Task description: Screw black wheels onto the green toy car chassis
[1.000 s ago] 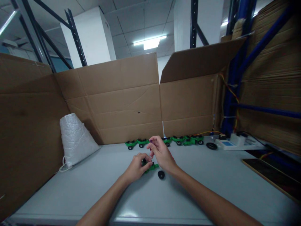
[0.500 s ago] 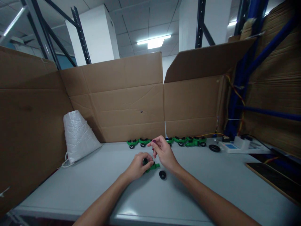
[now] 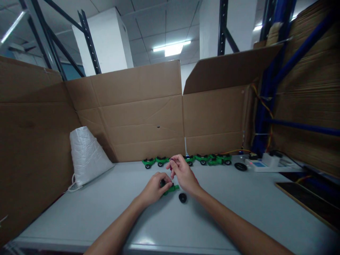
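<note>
On the near part of the pale table (image 3: 225, 219) I see a black wheel (image 3: 182, 198), and just left and beyond it the left hand (image 3: 155, 187) curls closed over a green toy (image 3: 172, 189). Above that, the right hand (image 3: 182, 173) pinches a slim dark tool (image 3: 171, 169), mostly hidden; farther off, green toy vehicles (image 3: 203, 159) line the cardboard wall (image 3: 143, 117).

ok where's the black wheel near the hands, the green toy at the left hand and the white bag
Black wheel (image 3: 182, 198), head view: its face.
Green toy (image 3: 173, 188), head view: its uncovered end.
White bag (image 3: 89, 157), head view: its side.
</note>
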`<control>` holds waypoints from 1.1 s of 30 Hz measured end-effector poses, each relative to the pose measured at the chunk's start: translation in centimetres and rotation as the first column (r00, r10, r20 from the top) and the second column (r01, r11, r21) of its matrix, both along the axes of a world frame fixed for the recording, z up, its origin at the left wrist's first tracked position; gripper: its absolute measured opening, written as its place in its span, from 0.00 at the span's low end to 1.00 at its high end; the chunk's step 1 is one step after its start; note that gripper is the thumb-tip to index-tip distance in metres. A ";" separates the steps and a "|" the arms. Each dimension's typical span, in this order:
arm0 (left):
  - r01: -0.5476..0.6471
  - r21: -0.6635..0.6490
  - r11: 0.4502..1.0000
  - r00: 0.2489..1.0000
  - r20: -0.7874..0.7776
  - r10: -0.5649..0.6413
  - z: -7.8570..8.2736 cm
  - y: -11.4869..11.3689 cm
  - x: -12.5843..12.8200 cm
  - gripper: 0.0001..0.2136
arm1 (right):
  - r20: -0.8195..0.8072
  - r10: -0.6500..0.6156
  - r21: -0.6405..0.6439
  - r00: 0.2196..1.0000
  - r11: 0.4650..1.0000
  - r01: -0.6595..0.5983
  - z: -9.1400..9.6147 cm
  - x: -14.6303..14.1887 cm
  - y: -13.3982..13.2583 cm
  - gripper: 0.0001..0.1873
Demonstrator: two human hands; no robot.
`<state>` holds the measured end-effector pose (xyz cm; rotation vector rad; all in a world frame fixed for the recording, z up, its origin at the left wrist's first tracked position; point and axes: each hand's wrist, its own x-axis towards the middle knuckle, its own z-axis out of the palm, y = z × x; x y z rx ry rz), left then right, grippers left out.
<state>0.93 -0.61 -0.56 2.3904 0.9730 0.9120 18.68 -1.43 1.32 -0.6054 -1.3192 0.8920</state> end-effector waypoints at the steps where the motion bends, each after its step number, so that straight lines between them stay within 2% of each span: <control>1: -0.003 0.003 1.000 1.000 0.001 0.003 0.0 0.1 0.0 0.08 | 0.009 -0.001 0.006 1.000 1.000 0.001 0.0 0.0 -0.1 0.19; 6: 0.002 0.006 1.000 1.000 -0.019 -0.002 0.0 0.1 0.0 0.08 | 0.068 0.022 0.004 0.997 1.000 -0.023 0.2 0.3 -0.1 0.20; 25: 0.004 0.036 0.999 0.999 -0.038 -0.002 -0.2 -0.1 -0.1 0.07 | 0.046 0.071 -0.010 0.996 0.997 -0.071 -0.2 0.5 0.4 0.20; 33: -0.014 0.033 0.999 0.999 -0.047 0.016 0.1 -0.2 -0.1 0.07 | 0.018 0.048 -0.005 0.999 0.999 -0.048 -0.1 0.2 -0.2 0.20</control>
